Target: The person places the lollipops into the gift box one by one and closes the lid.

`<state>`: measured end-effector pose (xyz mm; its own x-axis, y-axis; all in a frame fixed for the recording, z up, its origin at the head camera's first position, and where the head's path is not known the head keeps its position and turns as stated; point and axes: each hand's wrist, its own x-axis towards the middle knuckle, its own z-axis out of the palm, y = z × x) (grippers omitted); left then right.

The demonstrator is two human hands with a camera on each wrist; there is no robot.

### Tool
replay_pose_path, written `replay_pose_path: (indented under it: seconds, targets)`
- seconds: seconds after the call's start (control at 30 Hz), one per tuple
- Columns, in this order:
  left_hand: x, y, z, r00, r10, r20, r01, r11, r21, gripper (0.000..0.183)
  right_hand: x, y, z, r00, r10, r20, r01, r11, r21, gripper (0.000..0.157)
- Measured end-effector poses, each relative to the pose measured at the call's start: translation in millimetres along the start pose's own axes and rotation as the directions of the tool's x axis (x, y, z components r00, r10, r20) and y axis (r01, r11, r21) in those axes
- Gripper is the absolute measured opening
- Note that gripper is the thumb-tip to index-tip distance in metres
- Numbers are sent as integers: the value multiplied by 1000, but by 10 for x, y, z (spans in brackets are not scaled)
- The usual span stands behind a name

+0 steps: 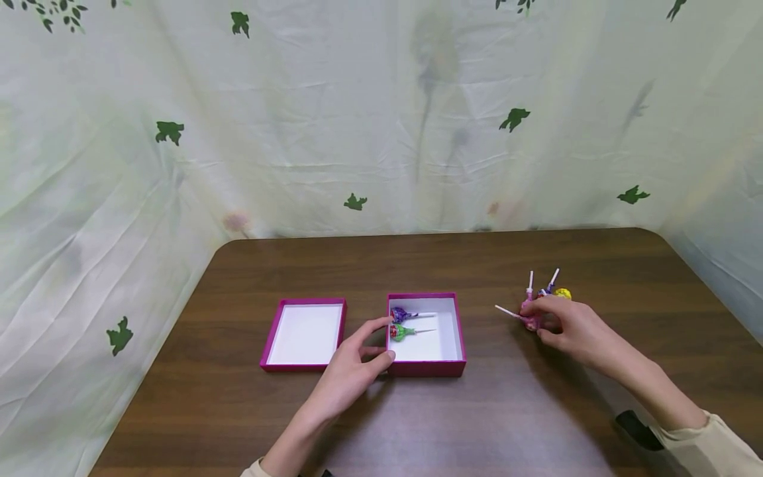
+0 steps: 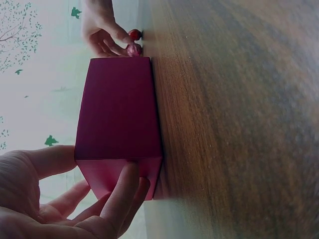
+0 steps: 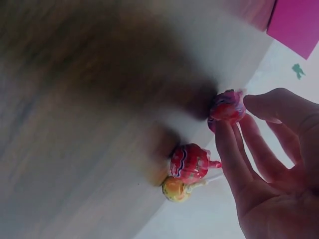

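Note:
My right hand (image 1: 566,324) pinches a lollipop (image 3: 228,107) in a pink-red wrapper between thumb and fingers, close over the table; its white stick points left in the head view. Beside it are a red-wrapped lollipop (image 3: 189,163) and a yellow lollipop (image 1: 562,293). My left hand (image 1: 352,371) rests its fingertips against the left wall of a magenta box (image 1: 426,369) with a white inside. In that box, a purple lollipop (image 1: 401,315) and a green lollipop (image 1: 401,332) lie side by side along the left wall, sticks pointing right.
A shallow magenta lid (image 1: 303,334), white side up, lies left of the box on the brown wooden table (image 1: 238,411). Behind the table's far edge hangs a pale curtain (image 1: 387,132) with green leaf shapes.

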<state>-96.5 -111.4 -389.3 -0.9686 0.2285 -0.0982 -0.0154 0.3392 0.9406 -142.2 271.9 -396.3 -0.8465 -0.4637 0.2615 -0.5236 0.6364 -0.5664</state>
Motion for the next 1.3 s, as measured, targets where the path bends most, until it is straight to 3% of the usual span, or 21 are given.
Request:
replay_pose_path:
  seconds: [0.1, 0.37, 0.6, 0.87, 1.3]
  targets:
    - [-7, 9, 0, 1000, 1, -2, -1, 1000, -4, 54, 2, -6, 31, 1000, -4, -2, 4, 1000, 24, 44]
    - [-5, 3, 3, 1000, 3, -4, -3, 1000, -4, 54, 10, -34, 90, 998, -53, -35, 50, 996, -75, 41]
    - [-3, 1, 3, 1000, 5, -4, -6, 1000, -8, 55, 28, -59, 119, 1000, -20, 5, 20, 991, -136, 37]
    - [11, 4, -3, 1000, 0, 1, 0, 1000, 22, 52, 35, -51, 116, 999, 1, 50, 3, 997, -77, 39]
    - [-1, 4, -5, 1000, 4, -2, -4, 1000, 24, 52, 59, -36, 117, 996, 10, 91, 2, 991, -135, 32]
